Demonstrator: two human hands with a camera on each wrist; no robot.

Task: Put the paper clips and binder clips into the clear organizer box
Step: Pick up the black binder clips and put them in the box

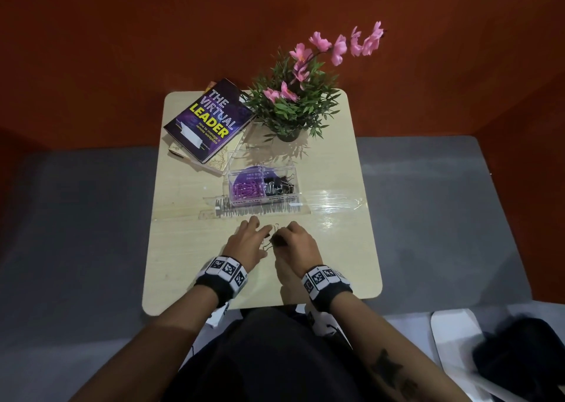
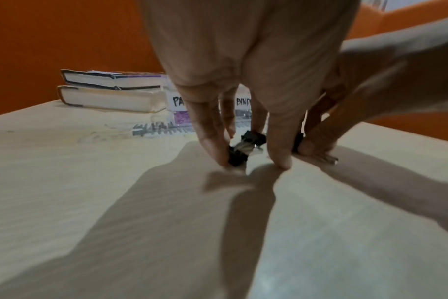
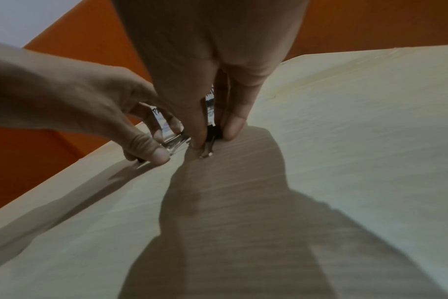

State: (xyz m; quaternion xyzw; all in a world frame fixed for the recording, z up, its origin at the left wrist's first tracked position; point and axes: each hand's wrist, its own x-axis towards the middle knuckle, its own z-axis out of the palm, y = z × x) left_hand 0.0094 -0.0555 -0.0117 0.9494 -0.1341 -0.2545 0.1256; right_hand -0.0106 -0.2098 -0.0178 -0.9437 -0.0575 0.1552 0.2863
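Observation:
The clear organizer box (image 1: 292,169) stands mid-table with its lid laid open. Purple paper clips (image 1: 247,188) fill its left compartment and black binder clips (image 1: 279,185) its right. Just in front of it, my two hands meet over a few loose black binder clips (image 1: 276,240). My left hand (image 1: 265,234) has its fingers down on the table, pinching a binder clip (image 2: 237,158); a second clip (image 2: 253,138) lies just behind. My right hand (image 3: 212,136) pinches another binder clip (image 3: 214,131) between thumb and finger, its wire handles resting on the table.
Two stacked books (image 1: 209,122) lie at the back left of the small beige table (image 1: 189,249). A potted plant with pink flowers (image 1: 293,105) stands behind the box. The box's clear lid (image 1: 211,206) lies flat in front of the box.

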